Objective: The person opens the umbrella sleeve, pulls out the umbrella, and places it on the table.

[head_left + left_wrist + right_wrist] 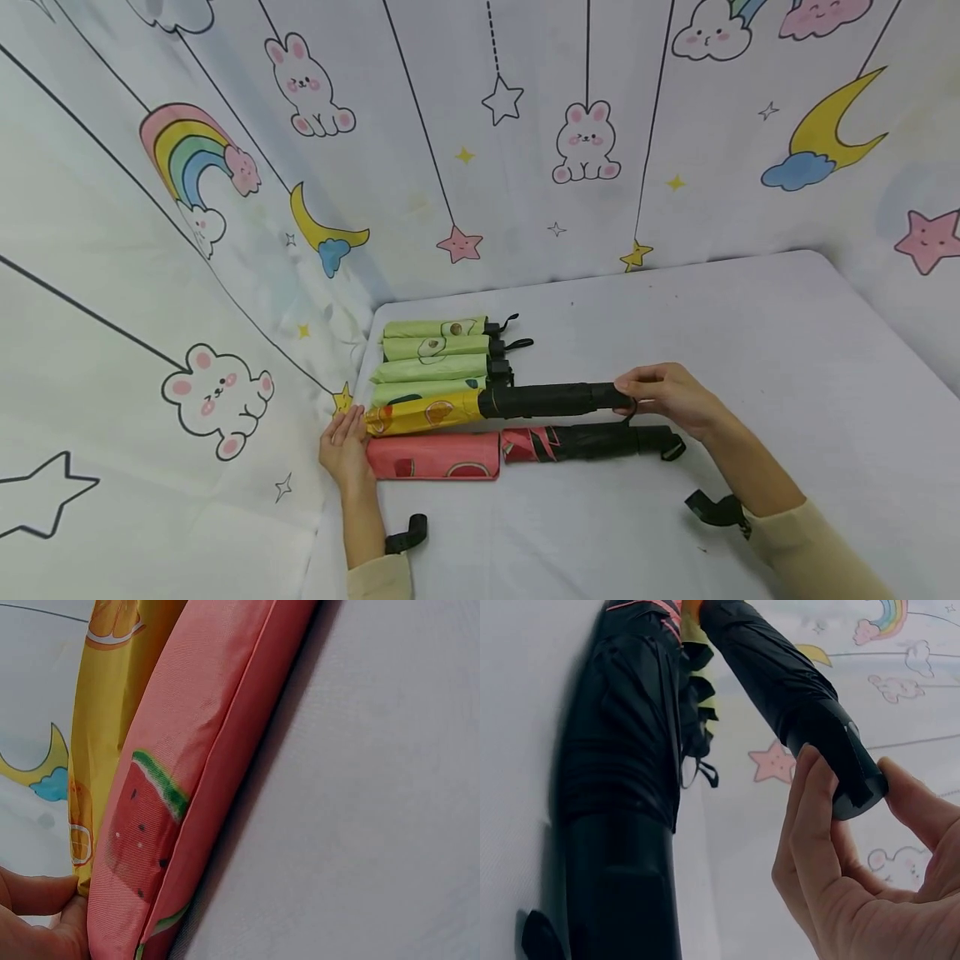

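A folded umbrella (555, 401) with a yellow orange-print cover (423, 412) on its left half is held between both hands. My left hand (347, 446) pinches the cover's far left end, as the left wrist view also shows. With thumb and fingertips, my right hand (671, 398) grips the black handle end (855, 791). Nearer me lies a pink watermelon-print cover (435, 457), and end to end with it a black folded umbrella (592, 442) with a pink-striped left part. In the right wrist view, that black umbrella (622, 787) runs beside the held one.
Several green avocado-print umbrellas (431, 346) lie in a row behind the yellow one, black ends to the right. White cloth covers the table (750, 333). A printed curtain (420, 150) hangs along the back and left sides.
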The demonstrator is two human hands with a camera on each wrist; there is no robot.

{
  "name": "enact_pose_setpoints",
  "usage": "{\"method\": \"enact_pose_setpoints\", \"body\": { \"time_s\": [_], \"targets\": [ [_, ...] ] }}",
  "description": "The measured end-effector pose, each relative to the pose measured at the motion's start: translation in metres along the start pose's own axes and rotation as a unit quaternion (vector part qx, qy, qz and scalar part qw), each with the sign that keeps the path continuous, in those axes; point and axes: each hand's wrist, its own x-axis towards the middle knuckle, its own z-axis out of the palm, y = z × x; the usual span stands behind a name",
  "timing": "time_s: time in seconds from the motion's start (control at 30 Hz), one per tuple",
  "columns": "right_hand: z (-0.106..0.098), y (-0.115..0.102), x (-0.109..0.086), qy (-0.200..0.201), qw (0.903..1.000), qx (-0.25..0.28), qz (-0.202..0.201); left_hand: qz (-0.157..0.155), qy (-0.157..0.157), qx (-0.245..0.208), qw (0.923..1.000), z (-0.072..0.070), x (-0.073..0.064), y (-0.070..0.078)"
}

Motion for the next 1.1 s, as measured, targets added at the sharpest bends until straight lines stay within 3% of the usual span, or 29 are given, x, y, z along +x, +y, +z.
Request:
{"method": "enact_pose_setpoints", "body": {
  "time_s": [1.1],
  "targets": [
    [-0.043,0.016,-0.024,-0.005,1.0,-0.005,0.003,-0.002,0.001,0.017,0.9999,-0.002,0.0,0.0]
  ]
}}
